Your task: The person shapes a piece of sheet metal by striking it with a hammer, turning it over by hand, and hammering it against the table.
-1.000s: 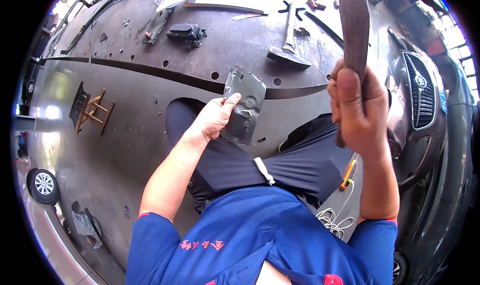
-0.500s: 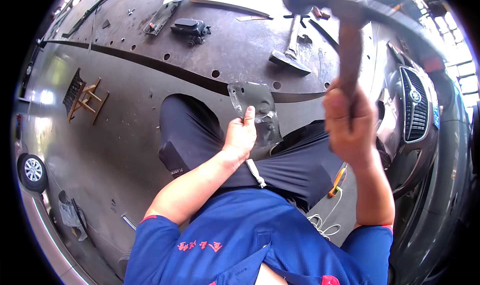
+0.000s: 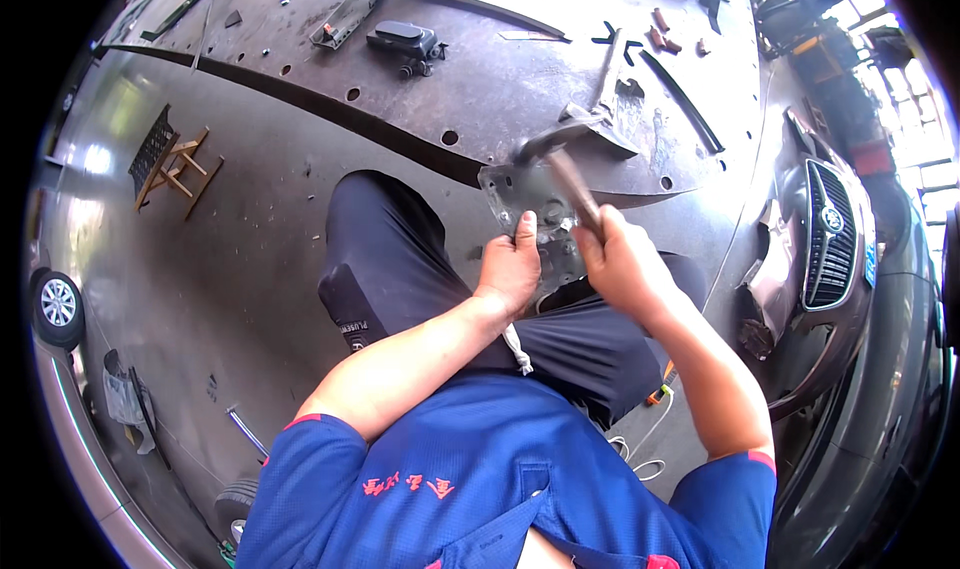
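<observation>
A dented grey sheet-metal plate [image 3: 505, 191] rests with its far end at the edge of the dark metal workbench [image 3: 470, 79]. My left hand [image 3: 512, 267] grips its left side, thumb lying on top. My right hand [image 3: 627, 267] is wrapped round the brown handle of a hammer [image 3: 575, 191]. The hammer's head is smeared by motion and lies low over the plate's far end; whether it touches cannot be told. Just beyond, a second hammer [image 3: 606, 99] lies on the bench with its head toward me.
On the bench are a black bracket-like part [image 3: 405, 44], a long curved strip [image 3: 490, 9], a black bar [image 3: 685, 99] and several small brown pieces [image 3: 664, 39]. A wooden-framed folding stool [image 3: 175, 169] stands left on the floor. A detached car bumper [image 3: 825, 239] is at the right.
My right hand has swung the hammer down from above toward the plate. My left hand keeps its hold on the plate. The whole view has shifted slightly.
</observation>
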The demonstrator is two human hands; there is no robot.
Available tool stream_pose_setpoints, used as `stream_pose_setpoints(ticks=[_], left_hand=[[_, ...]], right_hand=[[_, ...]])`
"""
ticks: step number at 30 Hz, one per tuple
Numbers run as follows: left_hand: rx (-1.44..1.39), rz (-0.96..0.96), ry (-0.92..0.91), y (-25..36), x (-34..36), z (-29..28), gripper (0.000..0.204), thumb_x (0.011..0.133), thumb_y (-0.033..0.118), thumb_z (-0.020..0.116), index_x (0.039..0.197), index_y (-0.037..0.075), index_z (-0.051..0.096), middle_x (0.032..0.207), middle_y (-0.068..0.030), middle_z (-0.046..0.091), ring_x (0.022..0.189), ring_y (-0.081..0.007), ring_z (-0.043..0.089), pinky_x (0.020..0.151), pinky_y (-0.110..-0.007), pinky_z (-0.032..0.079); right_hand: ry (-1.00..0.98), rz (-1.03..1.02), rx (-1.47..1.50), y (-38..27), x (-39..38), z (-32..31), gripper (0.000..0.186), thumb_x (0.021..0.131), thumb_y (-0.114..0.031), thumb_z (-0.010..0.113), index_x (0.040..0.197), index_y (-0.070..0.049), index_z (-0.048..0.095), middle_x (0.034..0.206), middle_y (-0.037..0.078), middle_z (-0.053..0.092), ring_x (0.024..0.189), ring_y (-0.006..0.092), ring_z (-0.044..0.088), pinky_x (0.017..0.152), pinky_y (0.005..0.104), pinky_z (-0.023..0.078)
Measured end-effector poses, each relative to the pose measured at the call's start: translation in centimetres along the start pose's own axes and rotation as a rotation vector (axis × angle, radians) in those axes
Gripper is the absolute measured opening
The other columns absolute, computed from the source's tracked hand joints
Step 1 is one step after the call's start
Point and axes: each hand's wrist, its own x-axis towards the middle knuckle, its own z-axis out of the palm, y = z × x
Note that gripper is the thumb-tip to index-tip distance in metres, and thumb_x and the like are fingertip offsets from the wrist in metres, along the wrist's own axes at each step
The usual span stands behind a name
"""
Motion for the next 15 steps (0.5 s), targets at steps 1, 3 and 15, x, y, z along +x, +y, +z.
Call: stream_pose_setpoints(ticks=[1, 3, 15], left_hand=[[-0.057, 0.007, -0.014, 0.2, -0.2, 0.1, 0.075, 0.109, 0.061, 0.054, 0.071, -0.002, 0.061, 0.063, 0.0009, 0.054, 0.059, -0.0102, 0.043, 0.054, -0.036, 0.041], [0.054, -0.025, 0.056, 0.3, 0.5, -0.5, 0.073, 0.109, 0.06, 0.055, 0.073, -0.003, 0.062, 0.064, 0.0007, 0.054, 0.06, -0.0101, 0.044, 0.055, -0.036, 0.041], [0.023, -0.089, 0.026, -0.1, 0.5, -1.1, 0.072, 0.11, 0.06, 0.053, 0.07, 0.001, 0.057, 0.059, 0.003, 0.049, 0.054, -0.0092, 0.038, 0.048, -0.035, 0.035]], right_hand=[[0.071, 0.009, 0.057, 0.7, 0.7, -0.3, 0.038, 0.106, -0.035, 0.065, 0.097, 0.001, 0.057, 0.084, 0.031, 0.069, 0.085, 0.0544, 0.068, 0.075, 0.0581, 0.052], [0.029, 0.024, -0.044, -1.5, 1.4, -4.4, 0.035, 0.107, -0.032, 0.064, 0.097, 0.001, 0.058, 0.08, 0.029, 0.068, 0.08, 0.0524, 0.068, 0.071, 0.0556, 0.052], [0.069, -0.028, 0.019, -4.2, 2.0, -4.8, 0.036, 0.106, -0.035, 0.066, 0.096, 0.0, 0.062, 0.077, 0.028, 0.068, 0.075, 0.0505, 0.07, 0.069, 0.0527, 0.054]])
